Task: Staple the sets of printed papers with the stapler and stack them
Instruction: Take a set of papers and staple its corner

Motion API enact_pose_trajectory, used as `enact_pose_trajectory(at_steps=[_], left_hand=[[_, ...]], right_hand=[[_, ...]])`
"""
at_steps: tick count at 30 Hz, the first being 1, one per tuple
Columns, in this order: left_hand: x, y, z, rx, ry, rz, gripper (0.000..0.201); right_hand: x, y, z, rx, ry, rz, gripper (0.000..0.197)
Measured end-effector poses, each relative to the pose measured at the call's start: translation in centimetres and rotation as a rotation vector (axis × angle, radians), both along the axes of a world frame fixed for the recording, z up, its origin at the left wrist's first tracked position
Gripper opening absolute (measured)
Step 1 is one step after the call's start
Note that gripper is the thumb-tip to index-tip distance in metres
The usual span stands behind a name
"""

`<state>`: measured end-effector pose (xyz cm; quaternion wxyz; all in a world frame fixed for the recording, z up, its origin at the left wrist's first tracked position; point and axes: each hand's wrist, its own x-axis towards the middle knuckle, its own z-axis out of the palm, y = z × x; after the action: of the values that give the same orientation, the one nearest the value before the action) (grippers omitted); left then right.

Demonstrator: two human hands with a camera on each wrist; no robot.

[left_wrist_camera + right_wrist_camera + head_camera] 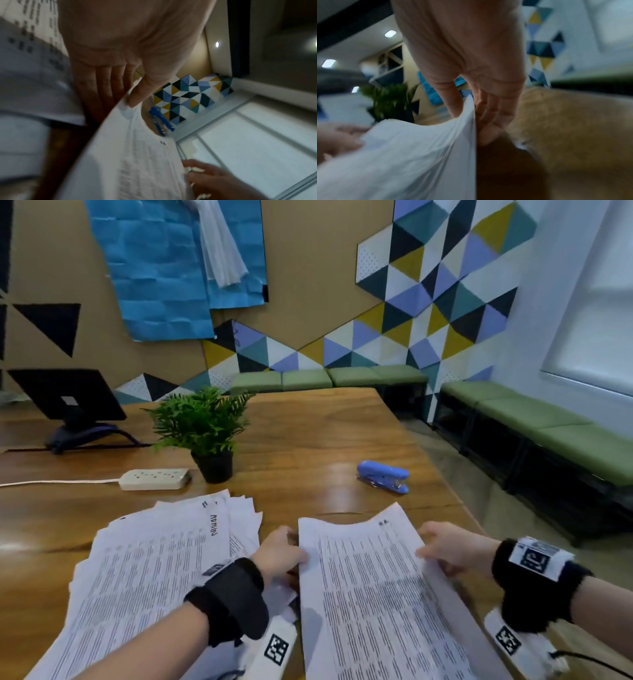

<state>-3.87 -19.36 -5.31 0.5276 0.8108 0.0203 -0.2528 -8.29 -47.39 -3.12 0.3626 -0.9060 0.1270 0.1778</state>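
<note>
At the near table (pixel 308 440) edge, one set of printed papers (pixel 370 594) is lifted, left hand (pixel 281 553) and right hand (pixel 445 549) each pinching a side edge. Fanned loose sheets (pixel 154 559) lie just left. Blue stapler (pixel 383 475) sits untouched beyond. Looks early: no stapled stack visible. Only container: black pot holding a plant (pixel 205 426).

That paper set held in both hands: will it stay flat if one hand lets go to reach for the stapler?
Probably not. The paper set already sags between the left hand and right hand, so it looks floppy. Its sheets seem loose in the right wrist view and may fan apart. It likely weighs little.
</note>
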Motion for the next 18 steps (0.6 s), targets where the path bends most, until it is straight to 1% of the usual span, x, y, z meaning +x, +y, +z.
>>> enact_pose_trajectory(at_steps=[2, 3, 5, 7, 10, 13, 14, 16, 18], left_hand=[[0.6, -0.2, -0.6, 0.047, 0.01, -0.014, 0.027], [0.8, -0.3, -0.7, 0.05, 0.009, -0.013, 0.024], [1.0, -0.8, -0.6, 0.074, -0.004, -0.019, 0.02], [1.2, -1.0, -0.7, 0.095, -0.014, -0.018, 0.023], [1.3, -0.8, -1.0, 0.122, -0.032, -0.037, 0.028], [1.5, -0.4, -1.0, 0.143, -0.048, -0.061, 0.031], [1.6, -0.3, -1.2, 0.156, -0.061, -0.075, 0.03], [1.6, -0.3, -1.5, 0.187, -0.068, -0.082, 0.036], [1.8, -0.2, -1.7, 0.225, -0.081, -0.091, 0.041]], right_hand=[[1.9, -0.6, -0.1, -0.382, -0.1, 0.088, 0.038], [3.2, -0.9, -0.1, -0.509, -0.171, 0.12, 0.045], [6.4, -1.3, 0.2, -0.624, -0.292, 0.135, 0.053], [9.8, -1.3, 0.4, -0.677, -0.321, 0.108, 0.057], [14.2, -0.7, -0.4, -0.65, -0.223, 0.108, 0.064], [16.3, 0.4, -1.7, -0.653, -0.168, 0.1, 0.055], [16.6, 0.7, -1.9, -0.663, -0.171, 0.085, 0.051], [16.9, 1.1, -2.3, -0.653, -0.17, 0.052, 0.045], [16.7, 0.9, -2.1, -0.617, -0.155, 0.039, 0.044]])
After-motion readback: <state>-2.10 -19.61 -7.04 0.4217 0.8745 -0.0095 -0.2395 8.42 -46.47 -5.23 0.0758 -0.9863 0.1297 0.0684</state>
